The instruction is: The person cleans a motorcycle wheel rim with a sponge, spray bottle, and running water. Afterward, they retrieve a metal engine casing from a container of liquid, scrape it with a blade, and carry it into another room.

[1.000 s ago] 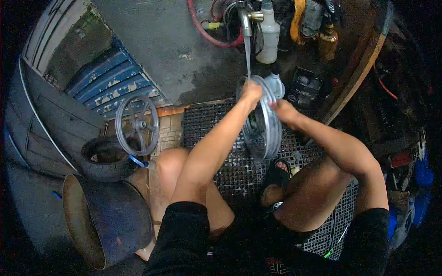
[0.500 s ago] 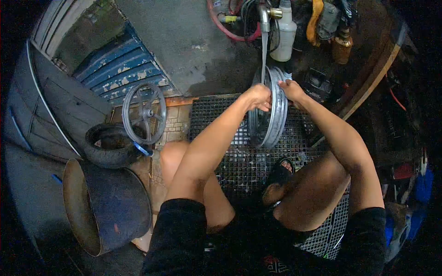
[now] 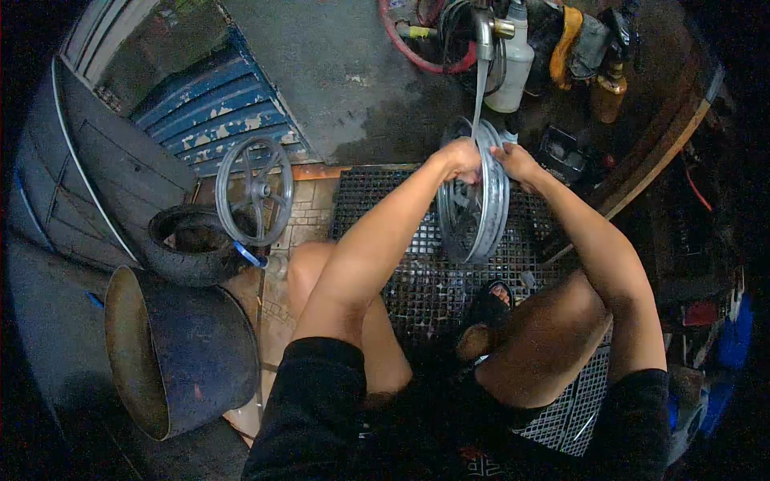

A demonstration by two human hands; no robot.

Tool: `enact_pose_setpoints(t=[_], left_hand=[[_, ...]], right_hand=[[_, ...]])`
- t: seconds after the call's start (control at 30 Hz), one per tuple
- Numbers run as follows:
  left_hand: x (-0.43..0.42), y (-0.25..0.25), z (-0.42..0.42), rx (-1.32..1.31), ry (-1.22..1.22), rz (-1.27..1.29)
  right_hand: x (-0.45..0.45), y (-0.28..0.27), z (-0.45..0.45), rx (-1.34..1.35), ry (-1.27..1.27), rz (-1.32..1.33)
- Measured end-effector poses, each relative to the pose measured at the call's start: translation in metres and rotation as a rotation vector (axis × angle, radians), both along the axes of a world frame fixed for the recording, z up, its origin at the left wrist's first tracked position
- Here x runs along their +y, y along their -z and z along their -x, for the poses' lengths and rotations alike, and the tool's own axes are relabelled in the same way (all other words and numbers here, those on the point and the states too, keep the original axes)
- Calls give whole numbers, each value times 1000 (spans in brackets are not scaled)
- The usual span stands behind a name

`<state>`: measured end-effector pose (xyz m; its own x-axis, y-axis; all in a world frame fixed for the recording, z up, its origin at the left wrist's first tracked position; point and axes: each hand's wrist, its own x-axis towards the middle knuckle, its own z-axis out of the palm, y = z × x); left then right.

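A grey alloy wheel (image 3: 491, 212) stands upright, nearly edge-on to me, above the black grating. Water runs from the metal tap (image 3: 484, 40) down onto its upper part. My left hand (image 3: 461, 159) is closed at the wheel's upper left, beside the stream, its fingers curled in against the rim and partly hidden. On the opposite side my right hand (image 3: 520, 167) grips the rim, the thumb near its top and the other fingers mostly out of sight. Part of the wheel's spoked face lies in shadow behind my left hand.
Another spoked wheel (image 3: 255, 191) leans by a black tyre (image 3: 192, 248) at the left. A large dark drum (image 3: 204, 353) lies on its side nearer me. Behind the tap are a white bottle (image 3: 510, 68) and a red hose (image 3: 393, 32). A wooden beam (image 3: 642, 188) slants at the right.
The view has shifted slightly, so most things sit a little farther right. Both hands stay on the wheel, and water still runs onto it.
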<state>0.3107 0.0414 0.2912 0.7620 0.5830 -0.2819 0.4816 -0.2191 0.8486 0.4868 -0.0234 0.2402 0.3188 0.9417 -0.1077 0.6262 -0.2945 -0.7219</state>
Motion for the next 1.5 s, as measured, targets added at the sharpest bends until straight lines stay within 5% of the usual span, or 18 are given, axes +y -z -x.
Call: enact_pose_setpoints(t=[0.07, 0.17, 0.27, 0.37, 0.47, 0.6, 0.8, 0.9, 1.13, 1.37, 1.5], left_hand=[[8, 9, -5, 10, -39, -56], [17, 13, -8, 177, 221, -462], [55, 76, -35, 128, 362, -769], [13, 6, -10, 288, 338, -748], [24, 5, -17, 421, 443, -744], [37, 15, -12, 270, 274, -691], [45, 29, -24, 578, 163, -652], [25, -3, -13, 618, 153, -594], [40, 1, -34, 495, 671, -788], [42, -4, -16, 493, 388, -738], [50, 12, -19, 503, 430, -781]], right_hand=[[4, 20, -15, -61, -91, -8], [-33, -48, 25, 220, -3, 280], [-37, -29, 2, 176, -66, 324], [-53, -40, 5, 206, -38, 339], [-65, -39, 3, 229, -52, 311], [-74, -36, -6, 244, -119, 335], [-85, -35, -17, 292, -220, 355], [-91, -33, -20, 329, -219, 375], [-110, -41, -27, 364, -247, 431], [-115, -33, -39, 465, -254, 435], [-116, -35, -40, 493, -247, 423]])
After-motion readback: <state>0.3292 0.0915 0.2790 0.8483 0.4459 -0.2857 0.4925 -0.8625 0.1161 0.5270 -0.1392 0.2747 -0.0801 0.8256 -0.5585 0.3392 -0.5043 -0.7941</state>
